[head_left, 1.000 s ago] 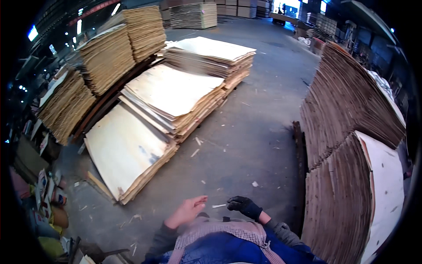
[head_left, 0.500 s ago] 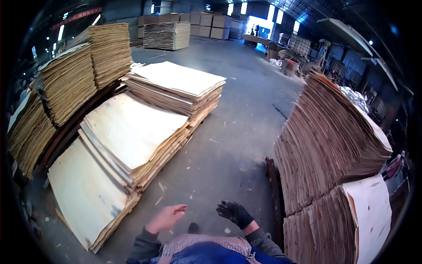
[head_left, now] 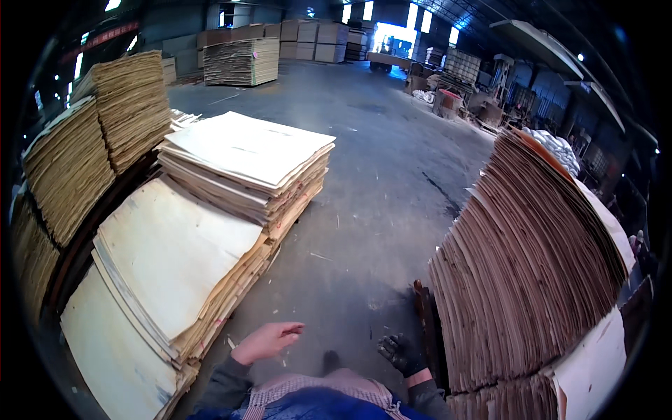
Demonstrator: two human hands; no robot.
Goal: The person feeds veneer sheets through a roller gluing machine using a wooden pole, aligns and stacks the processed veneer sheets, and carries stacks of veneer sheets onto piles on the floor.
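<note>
My left hand [head_left: 269, 341], bare, hovers over the floor with its fingers stretched out and nothing in them. Beside it on the left lies a long low stack of pale veneer sheets [head_left: 189, 245], with a higher pile of white-topped sheets [head_left: 252, 147] at its far end. My right hand [head_left: 400, 354] wears a dark glove; its fingers are loosely bent and apart, holding nothing. It hangs close to the tall stack of reddish-brown veneer sheets [head_left: 521, 273] on the right, with a visible gap between them.
Tall yellowish veneer stacks [head_left: 133, 112] stand at the far left. A grey floor aisle [head_left: 350, 210] with scattered wood chips runs between the stacks. Ahead are a squared sheet pile [head_left: 240, 63] and a bright doorway [head_left: 395, 40]. A dark support edge [head_left: 424, 315] juts out below the brown stack.
The view has moved forward along the aisle, and the nearby stacks sit lower in the picture. My right hand has shifted right, towards the brown stack; my left stays outstretched.
</note>
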